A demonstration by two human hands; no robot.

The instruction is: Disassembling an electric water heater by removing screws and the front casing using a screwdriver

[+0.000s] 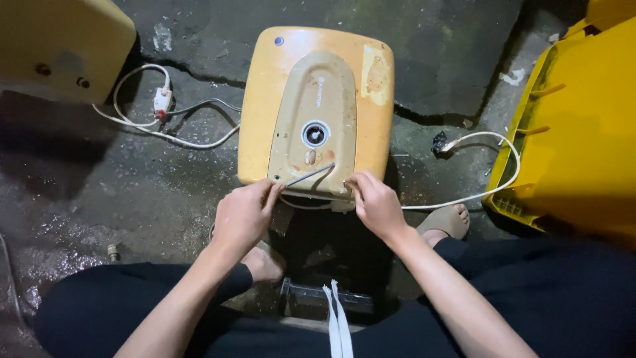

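A yellowed, stained water heater [317, 106] lies on the wet concrete floor in front of me, its raised front cover with a round dial [315, 134] facing up. My left hand [244, 213] pinches a thin metal rod [309, 175], a slim tool that slants up to the right across the cover's lower edge. My right hand [375, 201] grips the lower right corner of the cover, fingers curled over its edge. Both hands touch the heater's near end.
A white power cable [493, 182] loops from the heater toward a yellow plastic crate [576, 126] on the right. Another yellowed heater [63, 46] with a white cord and plug [162, 101] sits at top left. My sandalled feet [450, 222] flank the heater.
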